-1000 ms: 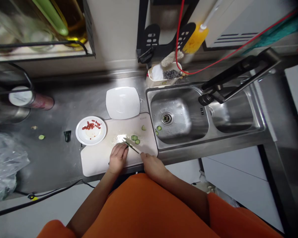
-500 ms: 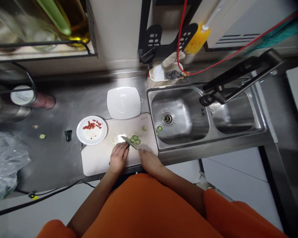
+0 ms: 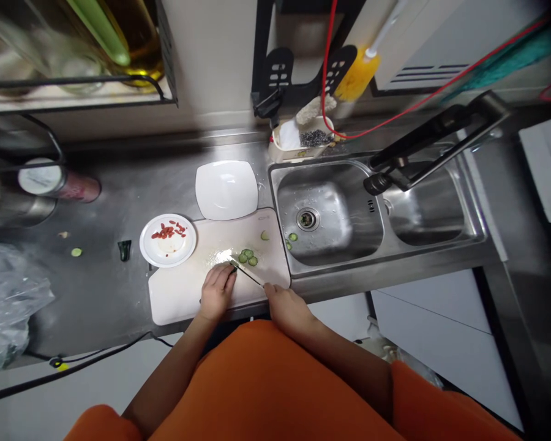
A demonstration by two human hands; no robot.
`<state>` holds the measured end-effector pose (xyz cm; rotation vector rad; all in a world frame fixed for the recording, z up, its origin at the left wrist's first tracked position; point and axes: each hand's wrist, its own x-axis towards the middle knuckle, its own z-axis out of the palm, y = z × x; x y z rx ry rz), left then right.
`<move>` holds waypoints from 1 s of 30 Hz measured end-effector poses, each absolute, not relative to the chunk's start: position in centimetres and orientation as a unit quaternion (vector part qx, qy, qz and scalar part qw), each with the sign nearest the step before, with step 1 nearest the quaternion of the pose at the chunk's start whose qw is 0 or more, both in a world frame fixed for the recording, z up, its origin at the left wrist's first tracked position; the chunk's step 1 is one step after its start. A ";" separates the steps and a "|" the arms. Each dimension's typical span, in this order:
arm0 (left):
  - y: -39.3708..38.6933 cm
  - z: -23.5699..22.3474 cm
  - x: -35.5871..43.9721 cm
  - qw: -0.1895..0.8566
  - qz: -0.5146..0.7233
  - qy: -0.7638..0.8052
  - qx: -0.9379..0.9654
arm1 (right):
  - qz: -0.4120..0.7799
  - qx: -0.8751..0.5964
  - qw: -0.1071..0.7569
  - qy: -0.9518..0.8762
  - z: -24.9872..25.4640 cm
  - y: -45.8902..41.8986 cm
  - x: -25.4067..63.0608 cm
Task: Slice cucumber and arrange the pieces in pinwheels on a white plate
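On the white cutting board (image 3: 179, 294) my left hand (image 3: 215, 293) presses down with curled fingers on a green cucumber that is almost wholly hidden beneath them. My right hand (image 3: 284, 306) grips the handle of a knife (image 3: 245, 274), whose blade angles up-left to the fingertips of my left hand. A few green cucumber slices (image 3: 248, 257) lie just beyond the blade. One more slice (image 3: 265, 235) lies near the board's far right corner.
A round plate with red pieces (image 3: 168, 240) and a square white plate (image 3: 226, 189) sit beyond the board. The double sink (image 3: 335, 214) with black faucet (image 3: 431, 144) is to the right. A can (image 3: 57, 184), plastic bag (image 3: 9, 306) and cable (image 3: 96, 355) lie left.
The knife blade went forward against the slices half a second ago and now has drawn back toward me, with my right hand shifting slightly right. My left hand stays in place.
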<state>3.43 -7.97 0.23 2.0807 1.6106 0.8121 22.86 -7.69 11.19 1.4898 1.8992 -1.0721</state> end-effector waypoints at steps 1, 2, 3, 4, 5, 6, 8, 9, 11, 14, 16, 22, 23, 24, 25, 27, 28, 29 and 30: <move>-8.0 0.2 3.4 0.191 0.288 0.574 0.742 | -0.393 0.546 0.249 0.697 11.4 -7.8 22.9; -8.0 0.2 3.4 0.189 0.287 0.575 0.742 | -0.391 0.546 0.250 0.697 11.5 -7.8 22.8; -8.0 0.2 3.5 0.188 0.285 0.576 0.743 | -0.389 0.547 0.254 0.697 11.6 -7.8 22.8; -8.0 0.2 3.5 0.187 0.284 0.577 0.743 | -0.389 0.546 0.257 0.696 11.7 -7.8 22.8; -8.0 0.3 3.5 0.185 0.284 0.577 0.744 | -0.390 0.545 0.260 0.695 11.7 -7.8 22.8; -8.0 0.3 3.5 0.183 0.285 0.576 0.744 | -0.392 0.545 0.261 0.693 11.8 -7.8 22.8; -7.9 0.3 3.5 0.181 0.285 0.574 0.746 | -0.396 0.545 0.262 0.691 11.7 -7.8 22.8; -7.9 0.3 3.5 0.181 0.285 0.574 0.746 | -0.398 0.545 0.260 0.691 11.7 -7.8 22.8; -7.9 0.3 3.5 0.183 0.283 0.575 0.746 | -0.401 0.544 0.258 0.690 11.6 -7.8 22.8; -7.9 0.3 3.5 0.184 0.282 0.574 0.746 | -0.402 0.545 0.250 0.692 11.3 -7.9 22.8; -7.9 0.3 3.5 0.185 0.282 0.574 0.746 | -0.399 0.546 0.245 0.694 11.1 -8.0 22.8; -7.8 0.4 3.4 0.190 0.278 0.576 0.745 | -0.393 0.546 0.237 0.700 10.8 -7.9 22.6; -7.8 0.4 3.4 0.192 0.277 0.577 0.744 | -0.394 0.546 0.239 0.700 10.8 -7.8 22.5; -7.8 0.4 3.4 0.192 0.277 0.577 0.744 | -0.395 0.546 0.240 0.699 10.8 -7.8 22.5; -7.8 0.4 3.4 0.193 0.277 0.578 0.743 | -0.396 0.545 0.241 0.699 10.8 -7.7 22.4; -7.8 0.4 3.4 0.192 0.279 0.577 0.743 | -0.398 0.541 0.241 0.700 10.8 -7.5 22.3; -7.8 0.4 3.4 0.191 0.279 0.577 0.744 | -0.399 0.540 0.241 0.701 10.7 -7.4 22.2; -7.8 0.4 3.4 0.190 0.280 0.575 0.745 | -0.399 0.539 0.242 0.701 10.7 -7.4 22.1; -7.8 0.4 3.4 0.189 0.281 0.574 0.746 | -0.398 0.539 0.242 0.702 10.6 -7.4 22.1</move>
